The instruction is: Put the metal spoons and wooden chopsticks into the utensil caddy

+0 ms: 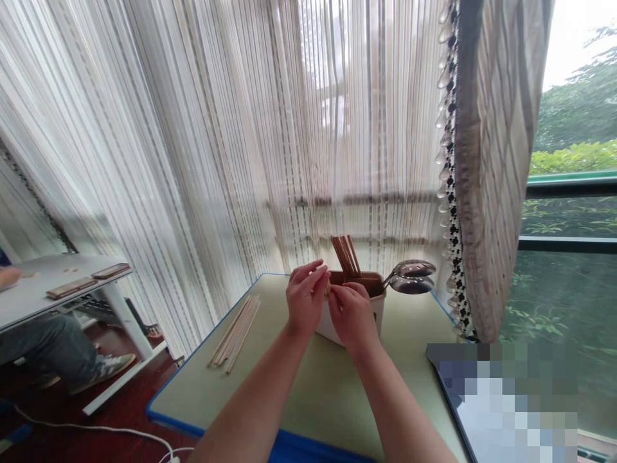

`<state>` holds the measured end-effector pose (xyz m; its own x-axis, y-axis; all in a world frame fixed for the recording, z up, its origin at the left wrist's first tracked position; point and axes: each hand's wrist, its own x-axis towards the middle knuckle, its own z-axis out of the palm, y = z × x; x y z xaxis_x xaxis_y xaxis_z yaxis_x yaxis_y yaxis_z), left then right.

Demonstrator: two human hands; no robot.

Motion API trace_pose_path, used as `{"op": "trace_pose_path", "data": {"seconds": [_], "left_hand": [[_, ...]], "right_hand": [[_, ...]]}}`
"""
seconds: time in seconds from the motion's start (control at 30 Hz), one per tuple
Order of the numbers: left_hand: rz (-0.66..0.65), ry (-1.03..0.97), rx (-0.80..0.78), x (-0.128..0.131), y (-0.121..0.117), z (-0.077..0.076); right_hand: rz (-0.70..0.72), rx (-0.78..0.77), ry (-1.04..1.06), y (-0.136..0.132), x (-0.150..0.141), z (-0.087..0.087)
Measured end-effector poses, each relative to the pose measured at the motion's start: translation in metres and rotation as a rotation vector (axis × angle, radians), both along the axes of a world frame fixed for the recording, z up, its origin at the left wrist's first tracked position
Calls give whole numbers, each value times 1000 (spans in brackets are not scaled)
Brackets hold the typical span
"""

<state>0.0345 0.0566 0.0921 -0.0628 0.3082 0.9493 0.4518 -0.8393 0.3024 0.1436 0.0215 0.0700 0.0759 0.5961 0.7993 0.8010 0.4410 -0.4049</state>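
My left hand (305, 294) and my right hand (354, 315) meet over the middle of the green table, fingers bent and fingertips pinched together. A small pale bit shows at the fingertips, too small to name. Just behind my hands stands a white utensil holder (379, 316) with a brown rim, partly hidden by them. Several brown chopsticks (346, 255) stick up from it. Two slotted metal spoons (412, 276) lean out of its right side. To the left, a loose bunch of pale wooden chopsticks (237, 334) lies on the table.
The green table (193, 392) has a blue edge. At its right is a dark-framed device (446, 386), partly pixelated. A white table (29, 289) on the left holds brown boards (72, 287); another person's hand and leg show there. A white cable (96, 427) crosses the floor. Curtains hang behind.
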Motion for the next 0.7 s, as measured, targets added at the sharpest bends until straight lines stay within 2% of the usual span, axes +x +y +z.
{"op": "trace_pose_path", "data": {"seconds": [0.13,0.27,0.4,0.53,0.6,0.7], "left_hand": [[-33,-148,-135,0,4,-15],[-128,-235,-313,0,9,-26],[-127,-174,-389,-1,9,-24],[-139,-138,-386,-3,5,-18],[-127,-124,-381,-4,5,-17],[-107,-90,-381,-5,6,-18]], "right_hand": [[-21,-23,-56,2,-2,-3],[-47,-21,-108,-1,-4,-4],[-88,-17,-191,-3,8,7],[-121,-91,-170,9,25,29],[-77,-177,-172,19,29,38],[111,-293,-197,30,26,42]]}}
